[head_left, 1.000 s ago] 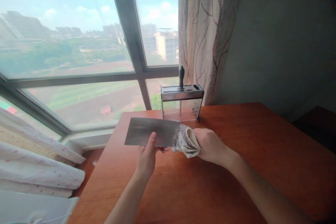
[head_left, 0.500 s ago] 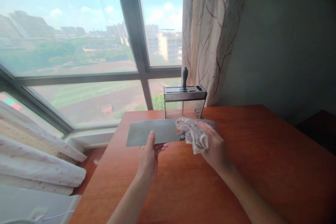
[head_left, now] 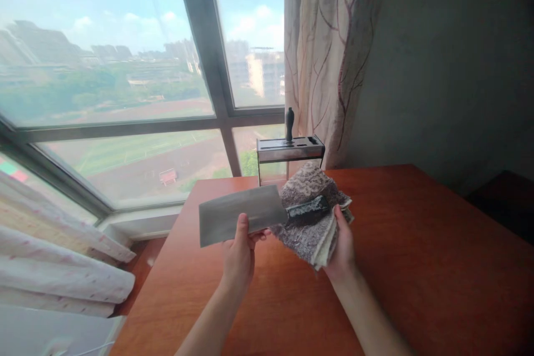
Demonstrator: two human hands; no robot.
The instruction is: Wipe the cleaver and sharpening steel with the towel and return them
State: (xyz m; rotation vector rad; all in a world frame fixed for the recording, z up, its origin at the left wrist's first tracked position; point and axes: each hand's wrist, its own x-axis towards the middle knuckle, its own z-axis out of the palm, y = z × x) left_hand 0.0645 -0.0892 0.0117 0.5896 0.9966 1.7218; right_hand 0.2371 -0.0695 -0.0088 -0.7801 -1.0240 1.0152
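cleaver (head_left: 240, 216) | lies crosswise, handle toward right | left hand (head_left: 238, 253) pinches blade | right hand (head_left: 342, 245) cups cloth (head_left: 311, 217) under handle

The folded cloth (head_left: 311, 217) hides most of the right hand (head_left: 342, 247).

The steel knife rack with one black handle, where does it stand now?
The steel knife rack stands at the far edge of the red-brown wooden table, beside the patterned curtain, behind the grey cloth.
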